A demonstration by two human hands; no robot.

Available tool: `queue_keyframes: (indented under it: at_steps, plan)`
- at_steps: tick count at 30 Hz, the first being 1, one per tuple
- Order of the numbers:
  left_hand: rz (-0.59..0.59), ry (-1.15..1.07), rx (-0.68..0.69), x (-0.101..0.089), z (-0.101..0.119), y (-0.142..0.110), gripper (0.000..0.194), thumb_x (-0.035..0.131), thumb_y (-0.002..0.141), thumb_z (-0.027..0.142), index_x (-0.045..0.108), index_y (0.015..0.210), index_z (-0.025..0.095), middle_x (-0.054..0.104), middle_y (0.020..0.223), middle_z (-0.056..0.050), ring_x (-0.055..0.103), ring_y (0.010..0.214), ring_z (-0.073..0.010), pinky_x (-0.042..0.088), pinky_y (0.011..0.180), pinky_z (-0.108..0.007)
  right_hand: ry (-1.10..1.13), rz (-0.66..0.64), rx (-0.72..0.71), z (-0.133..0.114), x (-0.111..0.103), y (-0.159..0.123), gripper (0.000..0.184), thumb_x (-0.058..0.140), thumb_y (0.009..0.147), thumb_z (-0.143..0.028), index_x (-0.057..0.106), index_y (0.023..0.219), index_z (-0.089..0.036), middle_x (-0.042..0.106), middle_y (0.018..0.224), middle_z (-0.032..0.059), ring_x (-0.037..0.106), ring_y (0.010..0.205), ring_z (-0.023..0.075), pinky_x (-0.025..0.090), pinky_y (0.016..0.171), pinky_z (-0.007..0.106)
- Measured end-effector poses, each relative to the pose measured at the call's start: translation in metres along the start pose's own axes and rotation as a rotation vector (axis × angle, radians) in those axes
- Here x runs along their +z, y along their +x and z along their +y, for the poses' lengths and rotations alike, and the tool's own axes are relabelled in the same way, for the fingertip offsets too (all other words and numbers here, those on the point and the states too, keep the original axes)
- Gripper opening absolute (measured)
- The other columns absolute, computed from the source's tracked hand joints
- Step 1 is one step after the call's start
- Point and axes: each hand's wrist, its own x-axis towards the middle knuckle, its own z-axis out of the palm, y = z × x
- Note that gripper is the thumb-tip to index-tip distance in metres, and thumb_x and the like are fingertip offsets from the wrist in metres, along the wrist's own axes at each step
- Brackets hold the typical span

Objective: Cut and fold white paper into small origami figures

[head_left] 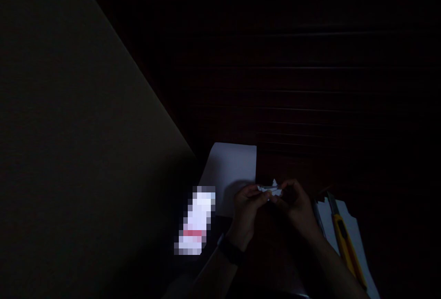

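Between the two hands, just above a dark, reddish surface [272, 255], a small folded white paper [274, 191] is pinched at both sides. Taking that paper as the clock's centre, the left hand [245, 209] comes in from 8 o'clock, its thumb and forefinger closed on the near edge; the right hand [299, 207] comes from 4, thumb and fingers gripping the other end. One sharp tip of the fold pokes up at 12 o'clock, clear of the fingertips.

It's so dim that I can't read the creases, and the thumbs cover part of the paper. A dark band [231, 249] wraps the left wrist, its details lost, and both forearms run out of sight towards 6. Whatever glows on the bright screen [196, 223] at 8 o'clock is blurred into blocks.

A plain white sheet [229, 166] lies at 10, while at 4 a yellow cutter [345, 244] rests over more white papers [360, 248]. Beyond, a drab wall [76, 129] slants down from 10, and faint horizontal lines cross the darkness towards 1.
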Motion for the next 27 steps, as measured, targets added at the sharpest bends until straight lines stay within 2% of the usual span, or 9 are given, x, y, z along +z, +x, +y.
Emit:
queue_keyframes:
  at_steps: [5,7,10,13,16,19,21,24,27]
  plan:
    - [0.028,0.099,0.023,-0.003,0.005,0.005,0.036,0.077,0.06,0.022,0.063,0.093,0.014,0.069,0.077,-0.006,0.065,0.072,-0.0182,0.05,0.064,-0.026,-0.005,-0.045,0.055,-0.008,-0.013,0.003,0.031,0.071,0.068,-0.032,0.047,0.086,-0.024,0.058,0.08,0.0005,0.057,0.073,0.0179,0.046,0.062,0.028]
    - [-0.023,0.173,0.059,-0.006,0.005,0.007,0.035,0.076,0.06,0.02,0.063,0.093,0.016,0.067,0.072,-0.004,0.064,0.07,-0.0172,0.05,0.062,-0.025,-0.008,-0.093,0.067,-0.015,-0.02,0.004,0.027,0.068,0.072,-0.033,0.05,0.09,-0.024,0.061,0.09,0.0033,0.059,0.082,0.0205,0.047,0.069,0.031]
    - [-0.16,0.314,0.098,-0.009,0.004,0.007,0.036,0.074,0.062,0.018,0.062,0.096,0.019,0.065,0.073,-0.002,0.063,0.071,-0.017,0.05,0.062,-0.025,-0.103,-0.148,0.048,-0.024,-0.026,0.006,0.022,0.061,0.079,-0.034,0.056,0.098,-0.024,0.062,0.099,0.0047,0.058,0.092,0.0221,0.046,0.077,0.034]
    - [-0.26,0.417,0.104,-0.012,0.0,0.006,0.037,0.072,0.063,0.017,0.062,0.099,0.019,0.064,0.081,-0.004,0.063,0.075,-0.0177,0.05,0.065,-0.027,-0.211,-0.232,0.019,-0.025,-0.026,0.006,0.021,0.058,0.08,-0.034,0.061,0.099,-0.025,0.064,0.098,0.0033,0.058,0.092,0.0218,0.045,0.079,0.035]
    - [-0.304,0.453,0.097,-0.014,-0.003,0.004,0.047,0.073,0.062,0.016,0.06,0.107,0.021,0.063,0.09,-0.006,0.062,0.076,-0.0171,0.05,0.064,-0.026,-0.243,-0.345,0.012,-0.022,-0.024,0.006,0.019,0.057,0.08,-0.033,0.065,0.095,-0.025,0.066,0.094,0.0023,0.059,0.088,0.0216,0.045,0.079,0.035]
    - [-0.33,0.449,0.074,-0.013,0.0,0.004,0.058,0.076,0.058,0.015,0.058,0.112,0.023,0.062,0.089,-0.004,0.061,0.073,-0.0154,0.048,0.061,-0.024,-0.237,-0.443,0.013,-0.02,-0.025,0.006,0.014,0.058,0.08,-0.033,0.068,0.085,-0.024,0.067,0.085,0.0015,0.06,0.08,0.0207,0.046,0.073,0.033]
    - [-0.33,0.411,0.037,-0.012,0.004,0.005,0.059,0.078,0.055,0.016,0.059,0.11,0.022,0.062,0.082,-0.003,0.061,0.071,-0.015,0.047,0.06,-0.023,-0.22,-0.464,0.023,-0.02,-0.028,0.007,0.016,0.056,0.081,-0.034,0.068,0.081,-0.023,0.067,0.081,0.0014,0.06,0.078,0.0201,0.046,0.071,0.031]
    - [-0.338,0.306,-0.06,-0.012,0.012,0.006,0.056,0.08,0.054,0.018,0.06,0.106,0.018,0.063,0.077,-0.003,0.061,0.069,-0.0158,0.047,0.06,-0.024,-0.203,-0.431,0.055,-0.02,-0.031,0.008,0.02,0.053,0.084,-0.036,0.066,0.081,-0.021,0.066,0.08,0.0019,0.059,0.077,0.0188,0.044,0.07,0.029]
    - [-0.342,0.193,-0.12,-0.013,0.019,0.004,0.05,0.078,0.058,0.021,0.059,0.105,0.017,0.064,0.082,-0.005,0.061,0.069,-0.0162,0.047,0.06,-0.025,-0.206,-0.388,0.074,-0.019,-0.031,0.007,0.02,0.053,0.085,-0.036,0.064,0.08,-0.019,0.063,0.078,0.0015,0.056,0.075,0.0167,0.043,0.068,0.027]
